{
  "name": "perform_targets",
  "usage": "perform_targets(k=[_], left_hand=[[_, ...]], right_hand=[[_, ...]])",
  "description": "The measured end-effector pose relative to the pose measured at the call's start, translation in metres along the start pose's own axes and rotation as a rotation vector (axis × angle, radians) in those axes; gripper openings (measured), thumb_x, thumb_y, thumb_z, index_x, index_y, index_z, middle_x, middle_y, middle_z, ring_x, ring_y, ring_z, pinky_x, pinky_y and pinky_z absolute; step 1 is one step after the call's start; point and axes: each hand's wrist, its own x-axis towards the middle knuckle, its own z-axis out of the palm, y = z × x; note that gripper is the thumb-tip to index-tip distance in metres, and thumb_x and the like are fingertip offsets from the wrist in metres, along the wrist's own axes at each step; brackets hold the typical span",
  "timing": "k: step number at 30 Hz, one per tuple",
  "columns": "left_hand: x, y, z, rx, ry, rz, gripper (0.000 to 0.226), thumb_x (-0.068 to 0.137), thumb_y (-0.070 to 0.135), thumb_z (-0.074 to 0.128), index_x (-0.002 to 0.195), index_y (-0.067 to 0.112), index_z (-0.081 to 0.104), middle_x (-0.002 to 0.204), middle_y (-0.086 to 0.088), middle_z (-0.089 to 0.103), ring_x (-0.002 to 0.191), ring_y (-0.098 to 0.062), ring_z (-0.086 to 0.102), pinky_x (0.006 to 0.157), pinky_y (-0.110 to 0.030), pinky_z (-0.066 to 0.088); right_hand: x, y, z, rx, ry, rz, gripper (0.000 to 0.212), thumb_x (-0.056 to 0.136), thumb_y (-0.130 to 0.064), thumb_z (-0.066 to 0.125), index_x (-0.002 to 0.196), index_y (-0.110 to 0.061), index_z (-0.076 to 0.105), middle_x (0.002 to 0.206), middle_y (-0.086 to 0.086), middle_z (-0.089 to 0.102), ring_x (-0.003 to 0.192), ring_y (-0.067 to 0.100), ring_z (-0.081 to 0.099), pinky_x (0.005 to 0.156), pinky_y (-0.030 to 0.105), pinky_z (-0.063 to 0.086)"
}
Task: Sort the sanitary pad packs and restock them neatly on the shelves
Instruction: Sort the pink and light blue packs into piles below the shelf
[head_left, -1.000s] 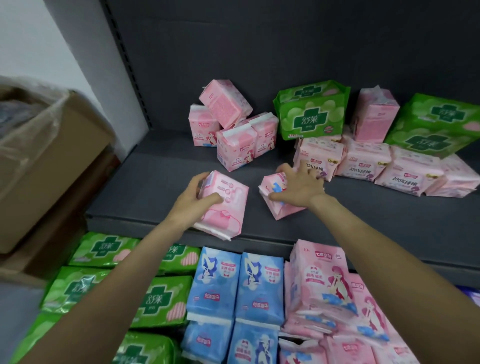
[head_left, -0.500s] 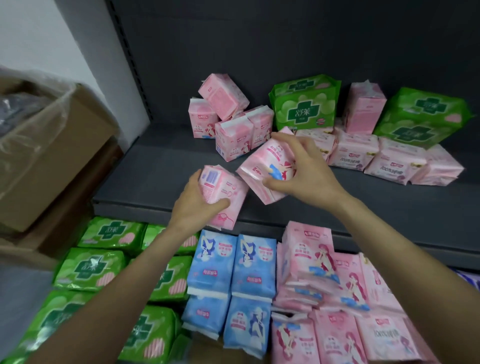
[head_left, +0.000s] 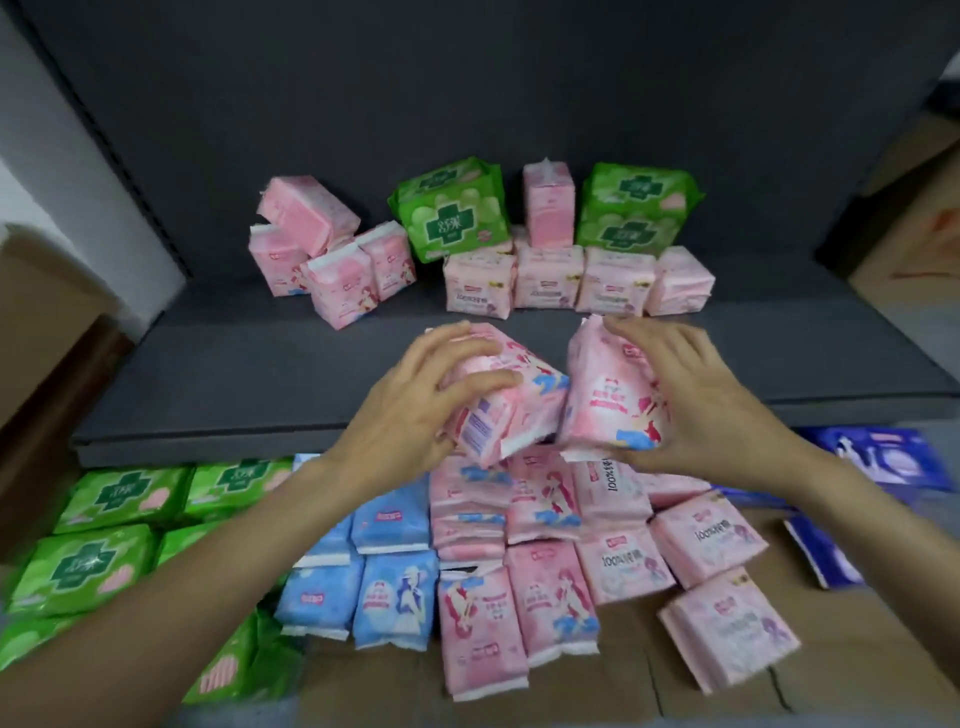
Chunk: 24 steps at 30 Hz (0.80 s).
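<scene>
The left hand (head_left: 415, 410) grips a pink pack (head_left: 511, 402), fingers curled over its top edge and thumb laid across its face; the pack is tilted, one corner down, showing a white barcode panel low on its near side and blue and red print toward the right. The right hand (head_left: 701, 410) holds a second pink pack (head_left: 608, 395) more upright, fingers spread over its top and right side and thumb under its lower edge; its face carries a pale pink oval, small red lettering and a blue patch at the bottom. The two packs touch along their inner edges, held just above the front lip of the dark grey shelf (head_left: 249, 384). At the back of that shelf sit a loose cluster of pink packs (head_left: 332, 260), two green packs with a dark cross logo (head_left: 452, 213), an upright pink pack (head_left: 548, 205) between them, and a row of paler pink packs (head_left: 571, 283) in front. Below the shelf lie sorted groups: green packs (head_left: 98, 540) on the left, blue packs (head_left: 384, 587) in the middle, pink packs (head_left: 545, 592) to the right, and dark blue packs (head_left: 883, 457) at the far right. The frame is slightly motion-blurred, so fine print is unreadable.
</scene>
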Motion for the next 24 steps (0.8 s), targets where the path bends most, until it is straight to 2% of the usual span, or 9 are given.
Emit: perform_targets(k=[2, 7, 10, 12, 14, 18, 21, 23, 24], left_hand=[[0.014, 0.019, 0.014, -0.022, -0.052, 0.069, 0.059, 0.073, 0.006, 0.057, 0.127, 0.028, 0.043, 0.134, 0.0, 0.041, 0.129, -0.029, 0.04, 0.096, -0.043, 0.045], [0.008, 0.082, 0.055, -0.115, -0.087, 0.191, 0.054, 0.072, 0.012, 0.058, 0.122, 0.025, 0.041, 0.13, -0.002, 0.042, 0.125, -0.024, 0.044, 0.104, -0.05, 0.032], [-0.021, 0.102, 0.079, -0.165, -0.159, 0.284, 0.055, 0.069, 0.014, 0.062, 0.118, 0.019, 0.038, 0.13, -0.004, 0.042, 0.126, -0.023, 0.045, 0.113, -0.053, 0.021], [-0.045, 0.108, 0.091, -0.23, -0.223, 0.33, 0.059, 0.07, 0.016, 0.072, 0.118, 0.017, 0.038, 0.132, -0.006, 0.042, 0.126, -0.023, 0.045, 0.111, -0.045, 0.026], [-0.068, 0.107, 0.096, -0.269, -0.253, 0.341, 0.045, 0.078, 0.016, 0.062, 0.117, 0.016, 0.04, 0.132, -0.007, 0.042, 0.122, -0.024, 0.045, 0.103, -0.037, 0.034], [-0.115, 0.088, 0.097, -0.129, -0.366, 0.246, 0.049, 0.078, 0.014, 0.042, 0.126, 0.02, 0.042, 0.132, -0.007, 0.041, 0.12, -0.024, 0.044, 0.095, -0.035, 0.034], [-0.142, 0.072, 0.096, -0.052, -0.505, 0.077, 0.063, 0.077, 0.018, 0.055, 0.137, 0.026, 0.039, 0.133, -0.007, 0.043, 0.121, -0.024, 0.043, 0.092, -0.031, 0.034], [-0.156, 0.066, 0.091, -0.032, -0.621, -0.032, 0.078, 0.071, 0.05, 0.071, 0.138, 0.028, 0.038, 0.138, -0.005, 0.044, 0.126, -0.021, 0.041, 0.095, -0.032, 0.032], [-0.16, 0.067, 0.088, -0.027, -0.66, -0.077, 0.085, 0.068, 0.069, 0.065, 0.138, 0.028, 0.039, 0.14, -0.003, 0.043, 0.128, -0.019, 0.039, 0.098, -0.033, 0.031]], right_hand=[[-0.026, 0.022, 0.005, -0.059, -0.007, 0.029, 0.114, 0.058, -0.05, 0.081, 0.148, -0.033, 0.013, 0.145, -0.013, 0.023, 0.13, 0.014, 0.021, 0.103, 0.044, 0.035], [-0.094, 0.064, 0.01, -0.058, -0.131, 0.114, 0.11, 0.062, -0.052, 0.082, 0.148, -0.031, 0.017, 0.144, -0.01, 0.023, 0.127, 0.009, 0.02, 0.1, 0.022, 0.018], [-0.121, 0.074, 0.017, -0.072, -0.189, 0.063, 0.106, 0.06, -0.054, 0.078, 0.147, -0.029, 0.021, 0.142, -0.008, 0.026, 0.128, 0.014, 0.026, 0.102, 0.029, 0.026], [-0.135, 0.071, 0.029, -0.023, -0.248, 0.033, 0.103, 0.06, -0.058, 0.07, 0.146, -0.031, 0.019, 0.143, -0.007, 0.028, 0.13, 0.016, 0.028, 0.106, 0.034, 0.03], [-0.145, 0.063, 0.045, 0.02, -0.306, 0.011, 0.104, 0.059, -0.06, 0.067, 0.145, -0.034, 0.015, 0.144, -0.008, 0.027, 0.132, 0.015, 0.027, 0.108, 0.034, 0.028], [-0.151, 0.038, 0.091, 0.074, -0.378, -0.04, 0.107, 0.057, -0.061, 0.067, 0.143, -0.037, 0.009, 0.14, -0.012, 0.022, 0.133, 0.011, 0.022, 0.101, 0.027, 0.021], [-0.134, 0.023, 0.128, 0.095, -0.332, -0.103, 0.102, 0.06, -0.061, 0.063, 0.144, -0.03, 0.016, 0.141, -0.008, 0.023, 0.133, 0.012, 0.021, 0.106, 0.027, 0.015], [-0.123, 0.02, 0.152, 0.051, -0.32, -0.144, 0.1, 0.063, -0.054, 0.068, 0.145, -0.028, 0.018, 0.149, -0.003, 0.022, 0.139, 0.017, 0.015, 0.114, 0.039, 0.015], [-0.119, 0.019, 0.163, 0.016, -0.313, -0.163, 0.097, 0.066, -0.049, 0.072, 0.145, -0.026, 0.02, 0.153, 0.0, 0.022, 0.142, 0.019, 0.013, 0.115, 0.046, 0.016]])
